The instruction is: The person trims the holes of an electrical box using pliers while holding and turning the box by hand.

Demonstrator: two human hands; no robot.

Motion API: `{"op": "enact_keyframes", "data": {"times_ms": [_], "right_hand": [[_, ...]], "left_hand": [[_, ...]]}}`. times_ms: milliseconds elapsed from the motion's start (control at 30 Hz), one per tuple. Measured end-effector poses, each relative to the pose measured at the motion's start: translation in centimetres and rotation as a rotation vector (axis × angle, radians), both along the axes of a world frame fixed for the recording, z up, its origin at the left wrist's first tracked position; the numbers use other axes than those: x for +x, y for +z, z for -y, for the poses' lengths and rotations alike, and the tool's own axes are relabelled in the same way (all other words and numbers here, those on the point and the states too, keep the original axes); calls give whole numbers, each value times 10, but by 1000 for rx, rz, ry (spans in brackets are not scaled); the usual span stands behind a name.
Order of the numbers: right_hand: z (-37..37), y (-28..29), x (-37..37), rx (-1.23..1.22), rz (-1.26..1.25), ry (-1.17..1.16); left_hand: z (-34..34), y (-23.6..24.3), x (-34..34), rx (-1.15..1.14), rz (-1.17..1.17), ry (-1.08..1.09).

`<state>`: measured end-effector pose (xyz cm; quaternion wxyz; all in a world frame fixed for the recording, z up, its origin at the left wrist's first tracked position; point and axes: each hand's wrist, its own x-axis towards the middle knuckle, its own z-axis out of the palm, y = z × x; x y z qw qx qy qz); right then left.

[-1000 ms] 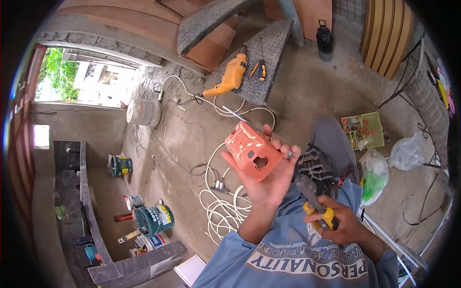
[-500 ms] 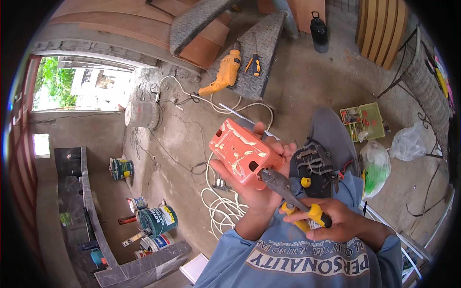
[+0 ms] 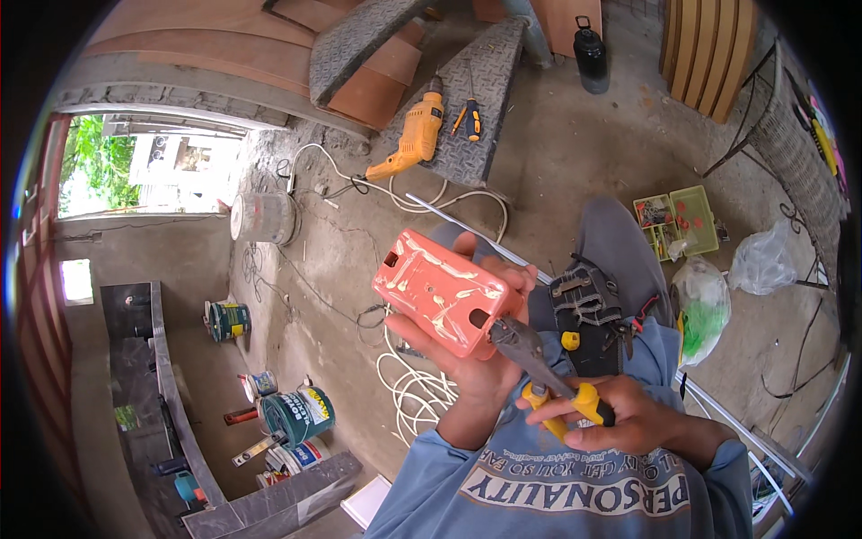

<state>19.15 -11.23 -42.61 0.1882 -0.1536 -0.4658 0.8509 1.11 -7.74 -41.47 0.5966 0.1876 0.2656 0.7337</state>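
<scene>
My left hand is wrapped round an orange plastic electrical box, fingers over its far right side and palm beneath. Pale smears mark the box's upward face, and dark openings show at two of its corners. In my right hand is a pair of pliers with yellow and black handles. The handles stand somewhat apart in my grip. Its dark jaws touch the box's near right corner, beside one opening; whether they pinch the edge there I cannot tell.
A yellow drill and a screwdriver lie on the metal stair tread ahead. White cable coils on the floor at left, near paint buckets. To the right are a green parts case and plastic bags. A tool pouch hangs at my waist.
The box and my left hand have shifted slightly left and toward me. The pliers have followed, their jaws still at the same corner.
</scene>
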Motion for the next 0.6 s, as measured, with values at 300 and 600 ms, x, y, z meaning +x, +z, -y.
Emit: {"op": "enact_keyframes", "data": {"times_ms": [300,600], "right_hand": [[10,-9,-7,1,-54,-125],[24,-15,-15,-170,-112,-167]], "left_hand": [[1,-11,-5,73,-58,7],[3,-14,-2,69,-66,27]]}}
